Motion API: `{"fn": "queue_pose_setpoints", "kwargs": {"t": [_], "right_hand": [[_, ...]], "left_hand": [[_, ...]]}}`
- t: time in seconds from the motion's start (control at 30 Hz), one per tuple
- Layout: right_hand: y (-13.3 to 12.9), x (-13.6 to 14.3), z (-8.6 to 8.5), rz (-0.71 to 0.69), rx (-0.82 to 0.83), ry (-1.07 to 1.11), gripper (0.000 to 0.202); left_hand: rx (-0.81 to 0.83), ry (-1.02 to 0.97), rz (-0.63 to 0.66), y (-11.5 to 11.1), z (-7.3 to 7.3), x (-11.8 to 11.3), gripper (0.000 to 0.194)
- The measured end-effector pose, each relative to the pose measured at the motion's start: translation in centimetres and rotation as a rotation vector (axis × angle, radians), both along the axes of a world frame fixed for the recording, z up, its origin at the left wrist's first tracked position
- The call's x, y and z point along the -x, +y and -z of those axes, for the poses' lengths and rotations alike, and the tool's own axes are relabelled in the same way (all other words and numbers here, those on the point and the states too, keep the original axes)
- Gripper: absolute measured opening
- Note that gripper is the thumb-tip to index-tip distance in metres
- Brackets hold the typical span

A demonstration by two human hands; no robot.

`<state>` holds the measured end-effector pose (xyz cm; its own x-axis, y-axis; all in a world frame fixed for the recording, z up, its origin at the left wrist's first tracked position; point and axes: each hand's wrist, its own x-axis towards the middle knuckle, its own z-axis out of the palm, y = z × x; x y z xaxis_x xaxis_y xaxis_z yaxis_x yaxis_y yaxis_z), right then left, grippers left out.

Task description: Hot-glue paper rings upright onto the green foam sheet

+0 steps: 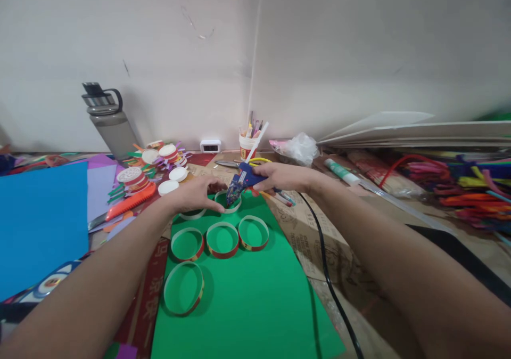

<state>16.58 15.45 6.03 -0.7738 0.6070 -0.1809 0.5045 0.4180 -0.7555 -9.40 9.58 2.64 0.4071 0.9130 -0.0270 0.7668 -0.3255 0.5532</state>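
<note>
Spreading across the middle of the table, a green sheet lies flat and bright, its right edge slanting over brown printed paper. Left of it lies a smaller-looking blue sheet.

The right hand is wrapped around the grip of a glue gun, above the far end of the green sheet. The gun's body is dark blue with a pale label, its front end speckled in many colours and pointing down and to the left. A black cord trails down the right side.

The left hand curves in a loose C at the near-left of a pale-walled ring, thumb and fingers parted; whether they grip it, I cannot tell. The gun's nozzle overlaps this ring in view — contact is unclear.

Other rings stand on the sheet: three in a row, one nearer, and one partly hidden under the left hand. They are thin, round bands, open through the middle — whitish inside, red with yellow patches outside — and green shows through each.

Smaller still, two white discs sit beyond the left wrist.
</note>
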Motion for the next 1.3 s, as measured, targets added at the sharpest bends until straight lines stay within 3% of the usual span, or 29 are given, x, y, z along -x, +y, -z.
{"fn": "queue_pose_setpoints", "kwargs": {"t": [0.47,0.9,1.07,1.3], "right_hand": [[-0.2,-0.6,-1.1,-0.002,0.007,-0.075,0.010],[-0.2,0.3,0.2,0.023,0.012,-0.017,0.011],[-0.3,-0.1,-0.3,0.031,-0.011,-0.045,0.011],[0.0,-0.5,-0.7,0.061,-0.052,-0.065,0.015]], "left_hand": [[-0.021,0.050,0.015,0.2,0.1,-0.1,0.069],[-0.039,0.075,0.018,0.1,-0.1,-0.3,0.066],[-0.027,0.085,0.016,-0.2,-0.3,-0.4,0.067],[-0.030,0.081,0.017,-0.1,0.0,-0.7,0.084]]}}
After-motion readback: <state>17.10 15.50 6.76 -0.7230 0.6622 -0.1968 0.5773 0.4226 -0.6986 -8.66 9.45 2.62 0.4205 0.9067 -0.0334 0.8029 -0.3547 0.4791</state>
